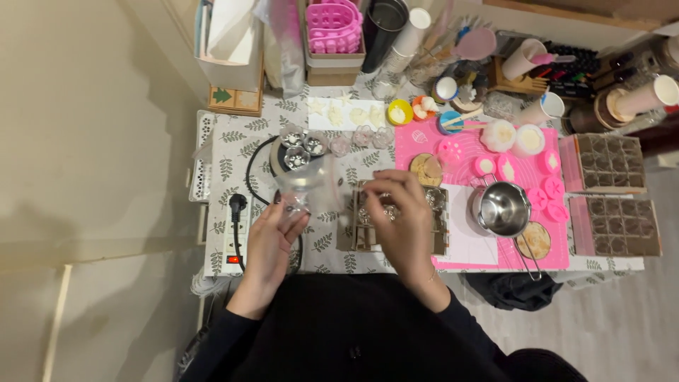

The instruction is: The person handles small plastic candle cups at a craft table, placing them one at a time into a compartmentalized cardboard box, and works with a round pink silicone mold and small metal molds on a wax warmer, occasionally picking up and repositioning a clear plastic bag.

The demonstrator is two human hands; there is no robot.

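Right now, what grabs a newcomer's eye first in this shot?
The bright pink mat on the right half of the table, dotted with small pink moulds, with a shiny steel saucepan sitting on it. At the centre, the left hand holds a clear plastic bag while the right hand works over a clear mould tray. A pink basket stands at the back.

- A table (pixel 233 138) under a leaf-print cloth carries everything.
- A pink mat (pixel 467 265) covers its right half.
- Left of the mat: a clear mould tray (pixel 438 233), then a power strip (pixel 237 233) at the table's left edge.
- Right of the mat: two brown grid trays (pixel 612 194).
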